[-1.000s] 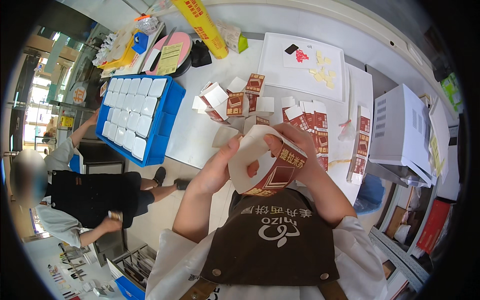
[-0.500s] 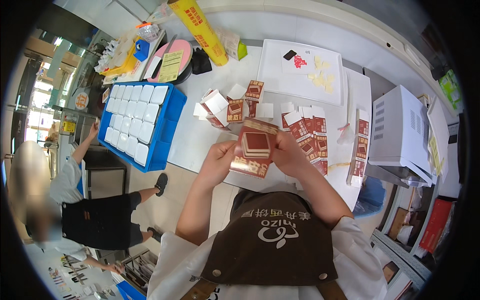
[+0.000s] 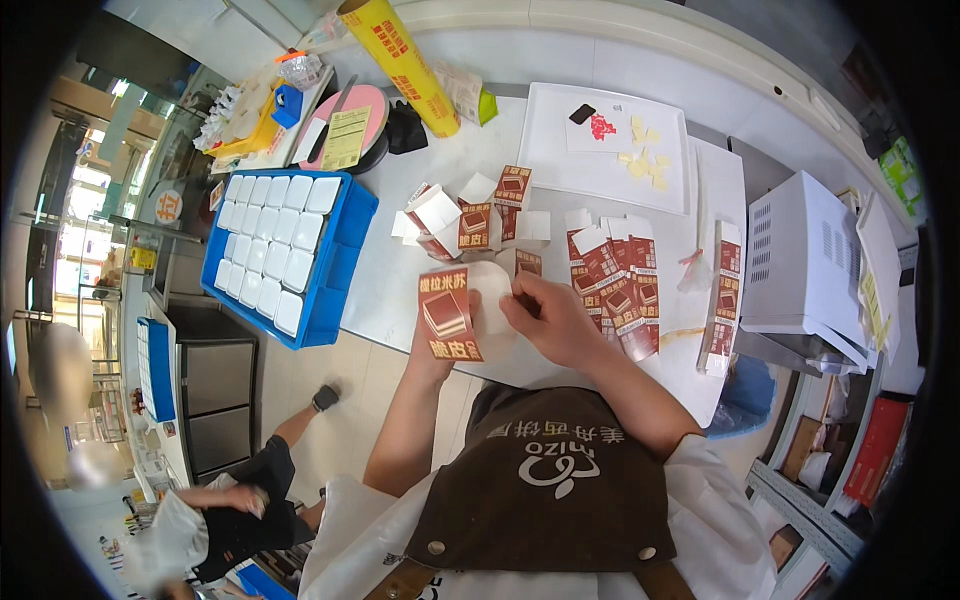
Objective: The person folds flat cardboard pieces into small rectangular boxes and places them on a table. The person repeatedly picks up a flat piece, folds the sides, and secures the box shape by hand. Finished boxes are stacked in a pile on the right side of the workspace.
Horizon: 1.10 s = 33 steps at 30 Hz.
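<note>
A red and white carton (image 3: 452, 315) is held upright over the near edge of the white counter (image 3: 400, 280), just in front of the apron, its long axis running up and down and its printed red panel turned toward the camera. The left hand (image 3: 432, 345) is mostly hidden behind that panel, so its fingers are seen only at the edge, clamped on the carton's left side. The right hand (image 3: 555, 320) is the nearer one to the white inner flap, which lies just to its left; its fingers (image 3: 518, 300) are drawn together and pressed on that flap, pinching the board. Just right of the hands a stack of flat cartons (image 3: 612, 290) is fanned out on the counter, and beyond them a few folded boxes (image 3: 470, 215) are gathered. To the left a blue crate (image 3: 345, 265) of white lidded tubs is set, well apart from the hands. A white tray (image 3: 610, 185) is lying further back.
</note>
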Each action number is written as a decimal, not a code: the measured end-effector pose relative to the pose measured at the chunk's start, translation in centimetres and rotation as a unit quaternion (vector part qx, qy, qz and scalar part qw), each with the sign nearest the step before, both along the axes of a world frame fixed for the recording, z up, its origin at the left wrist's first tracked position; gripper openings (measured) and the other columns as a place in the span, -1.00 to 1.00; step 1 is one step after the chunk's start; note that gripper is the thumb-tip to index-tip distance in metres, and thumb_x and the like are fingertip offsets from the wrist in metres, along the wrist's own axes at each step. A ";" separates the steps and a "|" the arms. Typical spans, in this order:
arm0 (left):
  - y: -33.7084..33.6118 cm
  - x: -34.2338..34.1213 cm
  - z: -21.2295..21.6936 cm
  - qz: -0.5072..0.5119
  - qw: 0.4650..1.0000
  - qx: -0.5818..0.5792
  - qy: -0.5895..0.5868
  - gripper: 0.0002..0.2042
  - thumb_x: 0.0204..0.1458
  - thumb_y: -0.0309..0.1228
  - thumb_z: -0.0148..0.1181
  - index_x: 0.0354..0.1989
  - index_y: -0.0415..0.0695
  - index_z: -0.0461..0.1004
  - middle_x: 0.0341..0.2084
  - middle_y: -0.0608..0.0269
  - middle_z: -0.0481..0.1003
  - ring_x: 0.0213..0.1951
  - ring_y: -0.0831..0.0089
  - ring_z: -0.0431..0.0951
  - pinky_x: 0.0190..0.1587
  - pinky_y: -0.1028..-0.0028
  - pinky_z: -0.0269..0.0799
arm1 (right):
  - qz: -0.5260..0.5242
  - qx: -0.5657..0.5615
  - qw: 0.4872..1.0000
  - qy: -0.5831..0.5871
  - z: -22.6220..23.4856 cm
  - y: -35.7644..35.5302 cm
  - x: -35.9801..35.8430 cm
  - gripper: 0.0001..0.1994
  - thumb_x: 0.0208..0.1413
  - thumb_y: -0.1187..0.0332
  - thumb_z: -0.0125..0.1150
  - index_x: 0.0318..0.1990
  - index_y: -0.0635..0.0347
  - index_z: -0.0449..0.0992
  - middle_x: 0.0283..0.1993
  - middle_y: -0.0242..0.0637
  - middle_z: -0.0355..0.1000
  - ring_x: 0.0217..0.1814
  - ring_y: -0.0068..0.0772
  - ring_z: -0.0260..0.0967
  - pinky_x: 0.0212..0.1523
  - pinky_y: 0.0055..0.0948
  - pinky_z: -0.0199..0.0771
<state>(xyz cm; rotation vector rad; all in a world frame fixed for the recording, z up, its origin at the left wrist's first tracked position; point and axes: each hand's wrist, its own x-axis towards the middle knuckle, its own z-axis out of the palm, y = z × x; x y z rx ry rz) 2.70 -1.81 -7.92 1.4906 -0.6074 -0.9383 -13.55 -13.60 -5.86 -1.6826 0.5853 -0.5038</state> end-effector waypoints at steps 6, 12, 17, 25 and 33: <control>0.0 -1.4 1.2 0.048 0.996 -0.060 0.052 -0.85 0.20 -0.28 0.26 -0.33 -0.03 0.47 -0.49 0.54 0.37 -0.48 0.75 0.30 -0.48 0.61 0.19 | 0.030 0.084 0.996 -0.016 -1.2 0.4 0.1 -0.68 0.38 0.21 0.03 -0.37 0.24 0.35 -0.55 -0.44 0.23 -0.52 -0.67 0.23 -0.47 -0.52 0.30; 1.0 -0.6 0.4 0.040 0.982 -0.031 0.182 -0.85 0.19 -0.32 0.27 -0.16 -0.05 0.48 -0.29 0.46 0.50 -0.31 0.65 0.50 -0.31 0.65 0.41 | 0.087 0.182 0.978 -0.056 -1.5 0.4 0.0 -0.66 0.41 0.17 -0.04 -0.37 0.22 0.36 -0.52 -0.45 0.26 -0.49 -0.63 0.24 -0.44 -0.53 0.28; 0.5 0.1 0.6 -0.031 0.963 -0.059 0.263 -0.76 0.27 -0.21 0.13 -0.03 -0.07 0.44 -0.35 0.43 0.54 -0.33 0.65 0.52 -0.25 0.59 0.46 | 0.058 0.254 0.956 -0.131 -2.5 0.6 0.0 -0.60 0.42 0.03 -0.12 -0.32 0.17 0.39 -0.49 -0.45 0.29 -0.49 -0.63 0.24 -0.45 -0.56 0.28; 2.1 0.5 -4.4 -0.051 0.980 -0.020 0.191 -0.76 0.27 -0.24 0.13 -0.08 -0.15 0.46 -0.23 0.30 0.57 -0.26 0.57 0.54 -0.20 0.55 0.46 | 0.045 0.216 0.975 -0.030 -0.7 1.7 -0.5 -0.74 0.36 0.19 0.06 -0.28 0.20 0.39 -0.50 -0.47 0.29 -0.51 -0.68 0.19 -0.48 -0.56 0.25; 1.8 -0.1 1.5 -0.041 0.964 -0.108 0.238 -0.40 0.27 -0.01 0.04 0.29 -0.24 0.22 0.20 0.05 0.33 0.19 0.28 0.41 0.19 0.29 0.40 | -0.026 -0.005 0.999 0.035 -2.0 1.2 -1.5 -0.74 0.28 0.27 0.13 -0.35 0.25 0.31 -0.59 -0.26 0.24 -0.58 -0.40 0.14 -0.50 -0.36 0.18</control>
